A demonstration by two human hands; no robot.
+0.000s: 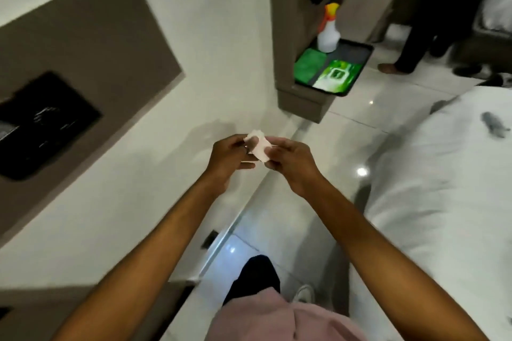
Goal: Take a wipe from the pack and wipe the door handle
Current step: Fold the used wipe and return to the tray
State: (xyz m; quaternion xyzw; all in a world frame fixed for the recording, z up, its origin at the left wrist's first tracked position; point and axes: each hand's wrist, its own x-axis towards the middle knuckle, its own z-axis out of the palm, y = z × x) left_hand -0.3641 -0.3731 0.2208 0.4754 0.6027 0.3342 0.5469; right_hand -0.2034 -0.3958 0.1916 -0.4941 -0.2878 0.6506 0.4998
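Left hand (231,159) and right hand (291,163) pinching white wipe (259,145), green pack (336,76) on tray (360,50)

2 hands show, the left hand (228,158) and the right hand (293,163), with 1 white wipe (259,147) between them. On 1 black tray (357,63) there are 1 spray bottle (329,33), 1 green cloth (310,65) and 1 green wipe pack (336,76). 1 bed (448,174) lies to the right.
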